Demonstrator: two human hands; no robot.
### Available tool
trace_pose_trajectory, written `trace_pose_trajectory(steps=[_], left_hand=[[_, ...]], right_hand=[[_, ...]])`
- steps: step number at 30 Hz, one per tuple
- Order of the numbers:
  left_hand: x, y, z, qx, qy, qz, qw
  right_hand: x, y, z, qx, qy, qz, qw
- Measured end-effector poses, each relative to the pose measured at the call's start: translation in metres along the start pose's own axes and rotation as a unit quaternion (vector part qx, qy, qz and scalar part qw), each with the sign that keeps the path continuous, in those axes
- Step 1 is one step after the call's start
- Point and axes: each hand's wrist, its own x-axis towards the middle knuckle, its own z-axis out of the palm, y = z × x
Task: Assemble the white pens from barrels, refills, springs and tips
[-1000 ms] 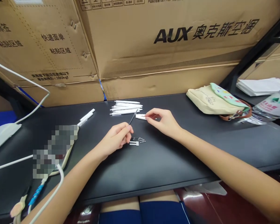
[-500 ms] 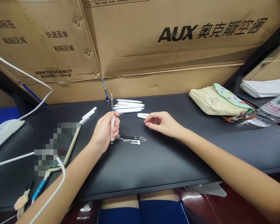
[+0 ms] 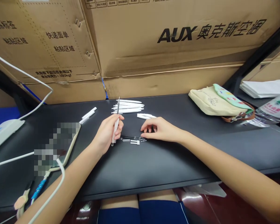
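My left hand (image 3: 109, 132) is closed round a white pen barrel (image 3: 115, 127), with a thin dark-tipped refill standing up out of its top end. My right hand (image 3: 158, 129) is open, thumb and fingers apart, its fingertips just above the right end of the dark refills (image 3: 132, 137). Small clear pieces (image 3: 126, 140) and a white clip piece (image 3: 135, 142) lie in front of these refills. Behind the hands is a row of several white pens (image 3: 129, 110). More white pen parts (image 3: 143, 116) lie just behind my right hand.
White caps (image 3: 89, 114) and a phone (image 3: 67, 140) with a cable lie on the left. A cream pouch (image 3: 206, 101), a plastic bottle (image 3: 274, 107) and white papers (image 3: 263, 88) are on the right. Cardboard (image 3: 172, 68) stands along the back of the black table (image 3: 154, 168).
My right hand has moved toward me and slightly left, from the white parts to the refills. My left hand has shifted slightly right, and its pen and refill now tilt more.
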Motion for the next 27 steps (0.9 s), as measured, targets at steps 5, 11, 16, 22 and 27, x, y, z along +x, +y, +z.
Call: trace_pose_trajectory(steps=[5, 11, 16, 22, 27], left_hand=[[-0.001, -0.001, 0.001, 0.030, -0.018, -0.014, 0.999], [-0.001, -0.001, 0.000, 0.043, -0.029, -0.024, 0.998], [-0.002, -0.002, 0.001, 0.076, -0.054, -0.024, 0.995], [-0.005, -0.004, 0.003, 0.115, -0.115, -0.044, 0.986], [-0.006, -0.005, 0.003, 0.126, -0.160, -0.066, 0.977]], right_hand=[[0.000, -0.001, 0.000, -0.019, -0.003, -0.006, 1.000], [0.000, 0.001, -0.006, -0.030, 0.000, 0.015, 0.999], [-0.002, 0.000, -0.014, -0.059, -0.010, 0.037, 0.998], [-0.008, 0.001, -0.023, -0.103, -0.026, 0.074, 0.992], [-0.007, 0.003, -0.027, -0.066, 0.037, 0.090, 0.993]])
